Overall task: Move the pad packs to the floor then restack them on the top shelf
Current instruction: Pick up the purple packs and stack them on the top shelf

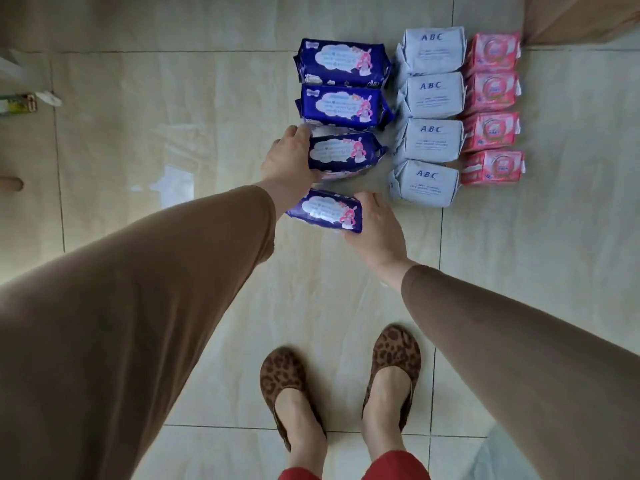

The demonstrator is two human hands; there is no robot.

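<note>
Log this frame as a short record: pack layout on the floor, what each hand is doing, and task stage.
layout: three columns of four on the tiled floor
blue packs: left column
ABC packs: middle column
pink packs: right column
left hand: grips third blue pack
right hand: holds nearest blue pack
stage: all twelve packs at floor level; shelf not in view

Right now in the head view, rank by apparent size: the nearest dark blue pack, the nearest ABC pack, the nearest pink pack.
1. nearest dark blue pack and nearest ABC pack: too alike to rank; the blue one is held nearer the camera.
2. nearest pink pack: clearly smallest.
</note>
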